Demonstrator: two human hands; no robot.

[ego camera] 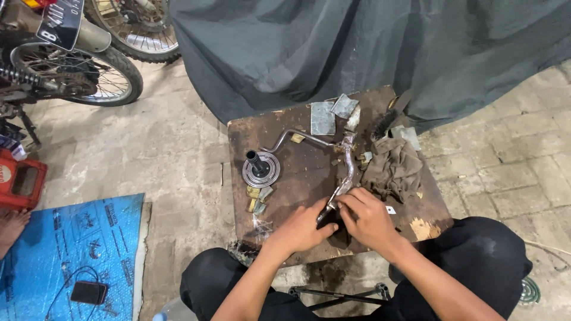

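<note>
We are gripping the near end of the bent chrome lever [344, 178] with both left hand [303, 229] and right hand [369, 220] closed, steadying it flat on the desk [297, 178] beside the rag [392, 169].

- In the lower middle of the frame, the left hand [302, 227] and the right hand [370, 218] meet at the near end of a bent metal lever [347, 172].
- The lever lies on a worn wooden board [297, 178].
- A grey rag [392, 168] lies right of the lever, a round metal disc [260, 169] left of it.
- A motorcycle wheel [83, 74] stands in the upper left.
</note>
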